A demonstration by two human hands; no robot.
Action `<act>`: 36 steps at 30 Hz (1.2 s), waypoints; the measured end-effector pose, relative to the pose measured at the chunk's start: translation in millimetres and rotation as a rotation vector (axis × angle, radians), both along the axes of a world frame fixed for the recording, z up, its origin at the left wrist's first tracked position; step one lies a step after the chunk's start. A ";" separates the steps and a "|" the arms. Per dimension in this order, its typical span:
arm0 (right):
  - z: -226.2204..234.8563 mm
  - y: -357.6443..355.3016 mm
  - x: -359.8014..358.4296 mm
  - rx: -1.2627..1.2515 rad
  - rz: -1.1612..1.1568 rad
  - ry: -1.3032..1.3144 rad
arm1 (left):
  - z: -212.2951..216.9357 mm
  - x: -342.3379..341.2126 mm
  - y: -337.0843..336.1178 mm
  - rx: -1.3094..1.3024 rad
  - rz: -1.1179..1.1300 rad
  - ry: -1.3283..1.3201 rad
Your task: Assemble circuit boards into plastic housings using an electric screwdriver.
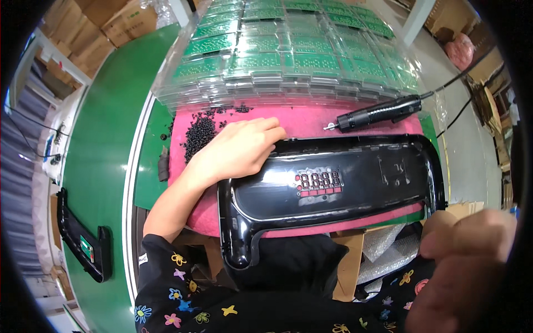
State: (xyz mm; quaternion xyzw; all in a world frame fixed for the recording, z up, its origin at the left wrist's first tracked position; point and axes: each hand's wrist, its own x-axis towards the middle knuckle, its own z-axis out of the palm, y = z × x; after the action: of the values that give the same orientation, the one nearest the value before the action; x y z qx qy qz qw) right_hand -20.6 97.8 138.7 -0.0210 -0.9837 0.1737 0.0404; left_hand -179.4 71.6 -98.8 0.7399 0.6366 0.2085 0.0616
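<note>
A glossy black plastic housing (266, 194), with a digit-shaped display window in its middle, lies tilted across the pink mat and overhangs its near edge. My left hand (239, 147) curls over the housing's far left rim and grips it; the fingertips are partly hidden. Just left of that hand is a heap of small black screws (200, 133). My right hand (466, 244) is a blur close to the camera, by the housing's right end; its fingers cannot be made out. A black electric screwdriver (380, 112) rests at the mat's far right, its bit pointing left.
Stacked clear plastic trays (277, 83) of green circuit boards stand behind the pink mat (311, 119). On the green bench (111, 166) at left lies another black housing (83, 244) with a green board. The screwdriver's cable (466, 69) runs off to the upper right.
</note>
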 end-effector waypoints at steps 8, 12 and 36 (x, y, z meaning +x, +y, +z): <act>-57.7 29.0 -1.1 0.140 0.067 0.324 | -22.1 3.0 6.6 0.018 -0.004 -0.011; -137.5 79.8 -12.9 0.101 0.112 0.704 | -32.2 -2.7 1.8 0.051 0.030 -0.027; -177.5 144.9 -122.4 -0.639 -0.144 0.879 | -50.9 -22.7 23.8 0.376 0.084 -0.349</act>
State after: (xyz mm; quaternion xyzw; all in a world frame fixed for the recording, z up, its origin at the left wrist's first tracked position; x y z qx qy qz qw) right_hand -143.0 242.6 -38.8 -0.0251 -0.7684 0.4532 0.4511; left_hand -202.2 95.4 -149.6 0.6639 0.5967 0.4501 0.0232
